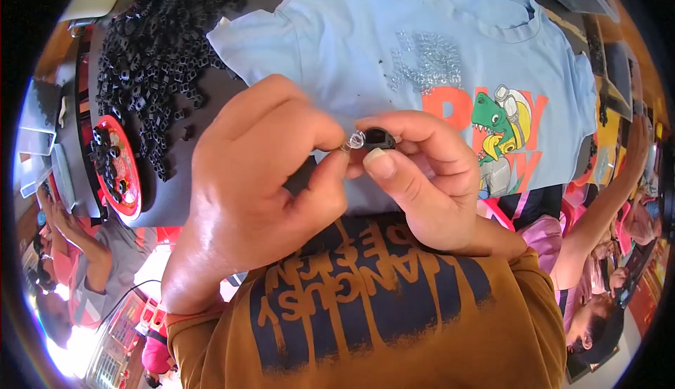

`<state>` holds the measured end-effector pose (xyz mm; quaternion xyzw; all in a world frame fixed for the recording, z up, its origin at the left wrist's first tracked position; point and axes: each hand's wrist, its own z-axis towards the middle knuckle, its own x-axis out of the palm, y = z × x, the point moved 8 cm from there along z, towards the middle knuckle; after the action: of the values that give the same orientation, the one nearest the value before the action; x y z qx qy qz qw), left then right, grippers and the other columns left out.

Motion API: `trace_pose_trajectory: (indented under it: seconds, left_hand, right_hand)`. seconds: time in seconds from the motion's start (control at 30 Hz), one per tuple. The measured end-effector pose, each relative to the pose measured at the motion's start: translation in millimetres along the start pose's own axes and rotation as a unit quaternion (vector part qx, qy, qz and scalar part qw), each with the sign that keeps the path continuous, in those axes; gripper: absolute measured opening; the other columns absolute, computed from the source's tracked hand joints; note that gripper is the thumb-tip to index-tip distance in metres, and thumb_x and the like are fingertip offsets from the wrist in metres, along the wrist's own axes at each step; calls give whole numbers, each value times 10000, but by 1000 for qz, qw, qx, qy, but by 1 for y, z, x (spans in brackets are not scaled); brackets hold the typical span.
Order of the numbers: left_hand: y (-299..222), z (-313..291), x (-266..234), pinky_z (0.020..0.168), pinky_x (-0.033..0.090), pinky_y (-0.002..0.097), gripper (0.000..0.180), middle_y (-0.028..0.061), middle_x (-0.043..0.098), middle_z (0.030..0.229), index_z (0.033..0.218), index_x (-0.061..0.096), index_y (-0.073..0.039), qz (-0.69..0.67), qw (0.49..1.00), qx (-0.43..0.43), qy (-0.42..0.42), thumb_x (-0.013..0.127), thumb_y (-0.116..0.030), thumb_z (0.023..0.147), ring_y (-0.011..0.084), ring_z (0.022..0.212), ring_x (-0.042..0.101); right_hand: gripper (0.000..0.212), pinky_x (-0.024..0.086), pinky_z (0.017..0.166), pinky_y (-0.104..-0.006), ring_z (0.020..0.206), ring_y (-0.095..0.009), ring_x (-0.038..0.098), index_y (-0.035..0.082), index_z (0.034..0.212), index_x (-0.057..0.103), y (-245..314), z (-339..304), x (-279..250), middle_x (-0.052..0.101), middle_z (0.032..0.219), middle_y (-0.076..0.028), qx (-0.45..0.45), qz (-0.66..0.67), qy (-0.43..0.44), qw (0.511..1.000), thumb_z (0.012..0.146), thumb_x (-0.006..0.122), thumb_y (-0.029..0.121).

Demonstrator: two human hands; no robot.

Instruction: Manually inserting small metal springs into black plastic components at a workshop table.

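Pinching a silver coil spring (356, 139) and glossy black plastic piece (378, 137)

Left hand (256, 153) clasps the spring; right hand (430, 174), the piece.

My one view, head cam, L of a side-by-side pair, wide fisheye, looking steeply down, L hand (264, 157) & R hand (429, 178) close up, approx. mid-frame, table (165, 203) beyond, wearer's brown shirt (415, 350) at btm.
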<state>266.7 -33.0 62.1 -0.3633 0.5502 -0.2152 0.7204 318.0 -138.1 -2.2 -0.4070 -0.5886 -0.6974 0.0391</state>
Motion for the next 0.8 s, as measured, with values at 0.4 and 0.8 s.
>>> trace_pose_trajectory:
  seconds: [0.4, 0.8]
  left_hand:
    - [-15, -12, -2, 495, 359, 360, 191, 63, 446, 645, 656, 510, -74, 118, 984, 99, -85, 630, -2, 526, 253, 526, 449]
    - [-6, -17, -8, 495, 365, 353, 171, 58, 440, 642, 655, 507, -67, 67, 987, 86, -119, 640, -18, 560, 250, 529, 467]
  right_hand:
    - [257, 448, 834, -251, 955, -131, 565, -40, 1091, 556, 9, -6, -1, 591, 1086, -109, -60, -97, -42, 993, 841, 569, -98]
    - [240, 441, 744, -215, 847, -86, 549, -26, 1068, 571, 17, -1, 5, 599, 959, -56, -36, -276, -78, 958, 834, 616, -55]
